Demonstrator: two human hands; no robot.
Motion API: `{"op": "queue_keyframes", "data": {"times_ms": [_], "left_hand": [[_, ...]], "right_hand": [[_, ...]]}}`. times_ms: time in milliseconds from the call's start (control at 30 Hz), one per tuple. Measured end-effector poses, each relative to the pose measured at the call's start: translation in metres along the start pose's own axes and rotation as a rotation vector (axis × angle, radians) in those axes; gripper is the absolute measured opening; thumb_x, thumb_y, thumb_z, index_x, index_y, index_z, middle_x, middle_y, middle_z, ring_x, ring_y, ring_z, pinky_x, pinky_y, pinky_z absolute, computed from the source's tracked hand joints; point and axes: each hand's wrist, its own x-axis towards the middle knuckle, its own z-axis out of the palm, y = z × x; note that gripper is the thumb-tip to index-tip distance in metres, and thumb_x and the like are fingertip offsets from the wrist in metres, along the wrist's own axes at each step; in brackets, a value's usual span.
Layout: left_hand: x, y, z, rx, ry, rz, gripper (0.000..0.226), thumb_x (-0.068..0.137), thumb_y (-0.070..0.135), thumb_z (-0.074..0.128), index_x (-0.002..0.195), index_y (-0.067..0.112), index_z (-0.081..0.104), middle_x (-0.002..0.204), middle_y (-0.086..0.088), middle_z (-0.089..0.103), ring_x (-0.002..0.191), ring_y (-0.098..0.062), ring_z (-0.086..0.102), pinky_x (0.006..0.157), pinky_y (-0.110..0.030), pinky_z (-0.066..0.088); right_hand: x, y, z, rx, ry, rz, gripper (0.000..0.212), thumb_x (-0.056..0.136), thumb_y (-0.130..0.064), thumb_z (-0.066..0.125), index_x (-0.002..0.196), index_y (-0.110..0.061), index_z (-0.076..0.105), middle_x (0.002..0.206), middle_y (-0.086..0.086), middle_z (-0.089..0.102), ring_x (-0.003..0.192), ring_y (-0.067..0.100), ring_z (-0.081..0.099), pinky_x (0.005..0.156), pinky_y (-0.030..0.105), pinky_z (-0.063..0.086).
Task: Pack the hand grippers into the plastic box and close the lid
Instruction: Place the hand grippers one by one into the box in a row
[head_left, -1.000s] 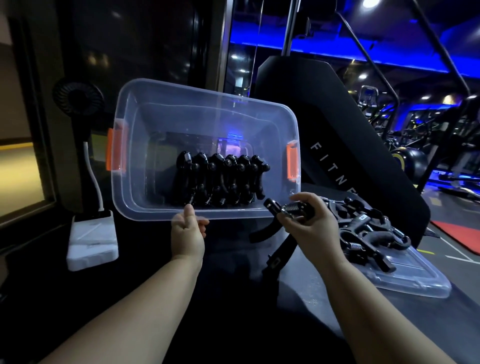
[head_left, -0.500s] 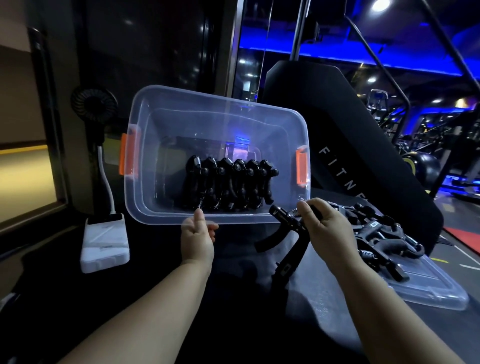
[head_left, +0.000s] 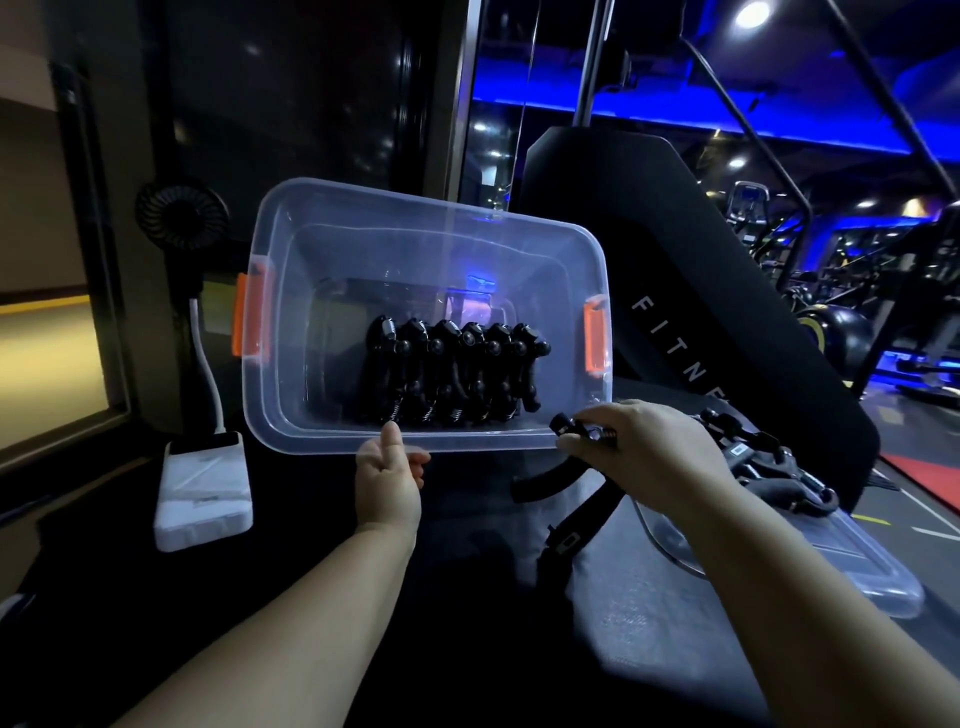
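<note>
While our left hand (head_left: 387, 480) grips the near rim of the tilted plastic box (head_left: 467, 448), our right hand (head_left: 649, 457), fingers curled, holds one hand gripper (head_left: 574, 532) just outside the rim's right corner. Inside, a row of packed grippers (head_left: 457, 374) stands centre-right, leaving open room leftward. The lid (head_left: 857, 577) lies rightward, bearing loose grippers (head_left: 769, 462).

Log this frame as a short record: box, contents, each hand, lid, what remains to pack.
container: clear plastic box, tilted, opening toward the camera
inside: packed hand grippers, one row of about six
left: left hand pinches the box's near rim
right: right hand grips the held hand gripper by its spring end, just outside the near right corner
cover: lid lies flat to the right, off the box
unpacked: loose hand grippers piled on the lid
</note>
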Motion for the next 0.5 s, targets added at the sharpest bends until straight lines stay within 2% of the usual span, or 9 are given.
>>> {"op": "queue_keyframes", "data": {"times_ms": [67,167,267,433,500], "left_hand": [[0.001,0.000,0.001,0.013,0.002,-0.005,0.044,0.096,0.049,0.035,0.088,0.011,0.057,0.059,0.008,0.062,0.048,0.003,0.052,0.055,-0.019,0.040],[0.001,0.001,0.001,0.013,0.005,-0.007,0.045,0.097,0.048,0.035,0.086,0.010,0.057,0.058,0.009,0.062,0.049,0.001,0.052,0.054,-0.018,0.040],[0.000,0.001,0.001,0.006,0.004,-0.004,0.045,0.097,0.048,0.035,0.087,0.009,0.057,0.058,0.008,0.061,0.049,0.000,0.051,0.054,-0.018,0.040],[0.000,0.002,0.002,0.000,0.003,0.003,0.035,0.097,0.046,0.036,0.086,0.017,0.053,0.058,0.008,0.062,0.047,0.003,0.053,0.054,-0.018,0.041],[-0.001,0.002,0.001,-0.001,-0.007,0.007,0.040,0.097,0.047,0.035,0.087,0.013,0.055,0.061,0.006,0.062,0.052,-0.001,0.052,0.056,-0.019,0.041]], "right_hand": [[0.000,0.000,-0.003,-0.057,0.001,0.001,0.040,0.078,-0.072,0.051,0.095,-0.039,0.066,0.086,-0.012,0.065,0.085,0.015,0.060,0.061,0.028,0.043],[0.002,0.000,-0.007,-0.080,-0.082,0.016,0.037,0.081,-0.065,0.052,0.082,-0.029,0.060,0.081,-0.010,0.056,0.084,0.018,0.058,0.059,0.029,0.037],[0.001,0.001,-0.014,-0.043,-0.185,0.052,0.034,0.078,-0.057,0.056,0.076,-0.024,0.055,0.084,-0.007,0.059,0.081,0.019,0.057,0.063,0.030,0.044],[-0.005,0.008,-0.035,-0.034,-0.343,0.048,0.028,0.069,-0.055,0.066,0.072,-0.029,0.054,0.077,-0.010,0.055,0.068,0.001,0.050,0.053,0.022,0.036],[-0.008,0.012,-0.040,-0.056,-0.452,0.020,0.028,0.070,-0.050,0.072,0.071,-0.029,0.053,0.075,-0.011,0.053,0.066,0.001,0.048,0.053,0.022,0.037]]}}
